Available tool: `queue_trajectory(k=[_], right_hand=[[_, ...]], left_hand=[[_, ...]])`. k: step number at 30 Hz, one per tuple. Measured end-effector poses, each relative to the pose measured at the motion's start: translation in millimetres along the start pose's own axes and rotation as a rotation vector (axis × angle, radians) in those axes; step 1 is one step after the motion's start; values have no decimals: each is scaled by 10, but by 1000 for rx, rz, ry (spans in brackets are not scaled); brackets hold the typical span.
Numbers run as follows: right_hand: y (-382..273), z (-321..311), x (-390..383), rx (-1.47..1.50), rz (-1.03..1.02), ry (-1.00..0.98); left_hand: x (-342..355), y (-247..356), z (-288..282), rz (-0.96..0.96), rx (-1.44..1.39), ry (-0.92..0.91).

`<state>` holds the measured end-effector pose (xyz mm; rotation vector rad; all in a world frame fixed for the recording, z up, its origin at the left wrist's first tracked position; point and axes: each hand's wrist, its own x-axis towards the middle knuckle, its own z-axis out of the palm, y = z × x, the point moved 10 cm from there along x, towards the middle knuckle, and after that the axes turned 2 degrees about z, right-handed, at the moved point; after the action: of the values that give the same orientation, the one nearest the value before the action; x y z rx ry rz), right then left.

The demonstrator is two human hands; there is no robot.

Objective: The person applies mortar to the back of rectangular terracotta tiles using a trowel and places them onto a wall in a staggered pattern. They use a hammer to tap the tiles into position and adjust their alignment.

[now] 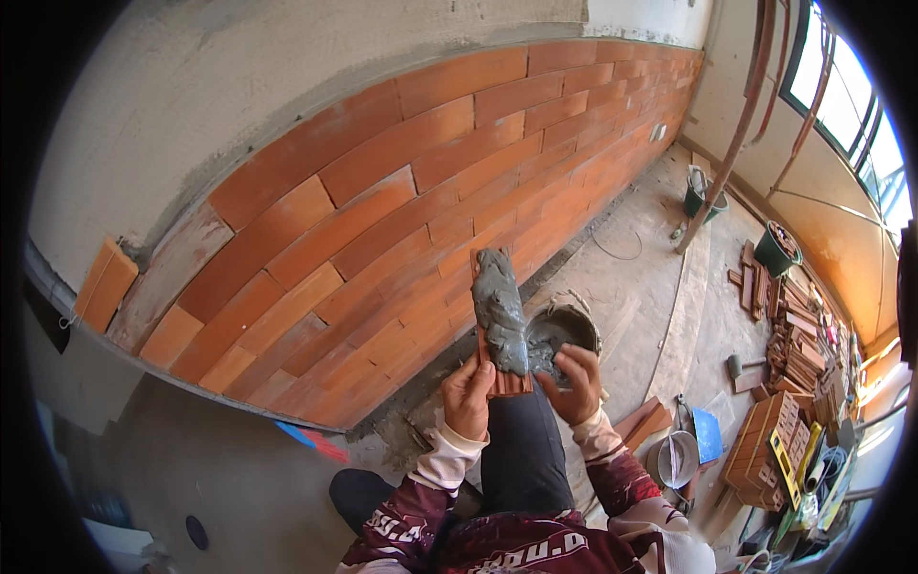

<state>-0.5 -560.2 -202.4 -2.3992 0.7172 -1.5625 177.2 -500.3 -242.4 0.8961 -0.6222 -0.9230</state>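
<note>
My left hand [467,397] is closed round the lower end of a flat orange brick tile [511,385], its thumb on the front edge. Thick wet grey mortar [499,311] covers most of the tile's upper face in an uneven heap. Just right of the tile, my right hand [578,385] has its fingers curled at the near side of a mortar bucket [593,330]. What those fingers hold, if anything, I cannot make out. Grey mortar lies inside the bucket, and its rim is crusted. Ahead and to the left stands a wall faced with orange brick tiles [382,249].
A lone tile [105,287] sits at the wall's left end. On the right are a white bucket [673,459], a blue board [708,435], stacked bricks [765,454], a yellow level [786,469], a mallet [734,365] and loose tiles [798,335]. Farther off, a pole [732,153] stands by a dark bucket [776,251].
</note>
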Motion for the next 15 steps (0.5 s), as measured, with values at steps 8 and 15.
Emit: queue_trajectory(k=[8,15], right_hand=[[-781,0,330,93,-397,183],[-1083,-218,685,139,-468,260]], left_hand=[[-56,311,234,98,-127,2],[-251,1023,589,296,-192,41]])
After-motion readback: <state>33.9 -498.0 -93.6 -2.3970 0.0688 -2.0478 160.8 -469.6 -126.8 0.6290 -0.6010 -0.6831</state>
